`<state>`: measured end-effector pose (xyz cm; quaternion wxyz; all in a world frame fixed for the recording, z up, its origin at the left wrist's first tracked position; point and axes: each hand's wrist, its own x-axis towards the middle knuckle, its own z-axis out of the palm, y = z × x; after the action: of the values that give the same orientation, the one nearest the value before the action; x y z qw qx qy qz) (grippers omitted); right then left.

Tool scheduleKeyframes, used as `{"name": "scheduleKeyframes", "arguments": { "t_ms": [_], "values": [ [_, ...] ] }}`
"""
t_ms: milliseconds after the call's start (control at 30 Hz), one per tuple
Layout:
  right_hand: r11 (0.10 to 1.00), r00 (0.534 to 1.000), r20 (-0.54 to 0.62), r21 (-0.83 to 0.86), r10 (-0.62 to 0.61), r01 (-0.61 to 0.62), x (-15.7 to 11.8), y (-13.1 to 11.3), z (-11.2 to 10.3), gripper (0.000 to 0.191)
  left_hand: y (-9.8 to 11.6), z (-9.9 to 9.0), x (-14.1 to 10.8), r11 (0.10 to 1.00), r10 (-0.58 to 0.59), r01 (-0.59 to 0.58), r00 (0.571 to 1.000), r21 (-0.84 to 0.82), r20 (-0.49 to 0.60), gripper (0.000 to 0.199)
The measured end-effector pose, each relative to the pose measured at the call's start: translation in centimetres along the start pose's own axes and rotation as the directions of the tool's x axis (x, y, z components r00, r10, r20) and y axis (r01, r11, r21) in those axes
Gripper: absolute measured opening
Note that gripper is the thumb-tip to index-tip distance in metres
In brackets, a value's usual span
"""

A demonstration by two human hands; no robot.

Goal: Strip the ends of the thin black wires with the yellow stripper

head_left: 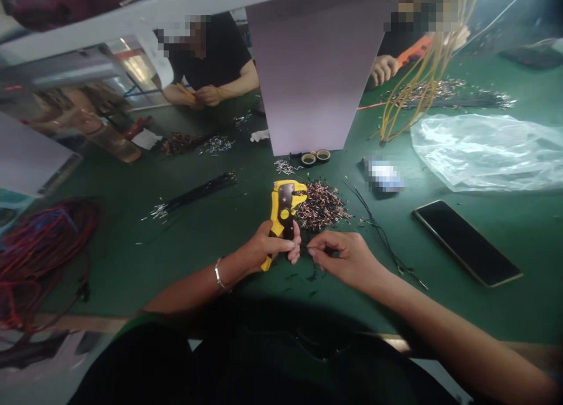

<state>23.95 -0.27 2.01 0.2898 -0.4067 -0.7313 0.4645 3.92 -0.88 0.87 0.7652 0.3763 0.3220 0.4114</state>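
The left hand (264, 241) has its grip wrapped around a yellow wire stripper (282, 197), just left of the heap of wire bits (323, 207). The right hand (345, 254), on the near side of the heap, has its grip pressed together, seemingly pinching a thin wire (310, 248). A bump from the stripper's head could scatter the heap across the tabletop (229, 229); a loose pinch could drop the wire. Of 2 containers, a clear plastic bag (488, 153) lies well right of the heap and a blurred packet (384, 174) between them; neither's contents can be made out.
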Motion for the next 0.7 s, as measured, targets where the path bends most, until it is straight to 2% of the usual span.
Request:
{"name": "scheduleKeyframes", "arguments": {
  "t_ms": [133,467,700],
  "values": [
    [1.000,1.000,-0.002,0.007,-0.020,0.020,-0.06,0.04,0.20,0.015,0.14,0.07,0.04,0.998,-0.030,0.032,0.999,-0.056,0.023,0.025],
    [0.998,0.999,0.008,0.037,-0.041,0.040,-0.04,-0.40,0.20,0.015,0.15,0.38,-0.06,0.999,-0.045,0.045,0.999,-0.017,0.018,0.025],
    [0.985,0.994,0.046,0.134,0.102,-0.107,0.10,-0.50,-0.38,0.011,0.89,0.32,0.01,0.998,-0.055,0.055,0.998,0.004,-0.004,0.022]
  ]
}}
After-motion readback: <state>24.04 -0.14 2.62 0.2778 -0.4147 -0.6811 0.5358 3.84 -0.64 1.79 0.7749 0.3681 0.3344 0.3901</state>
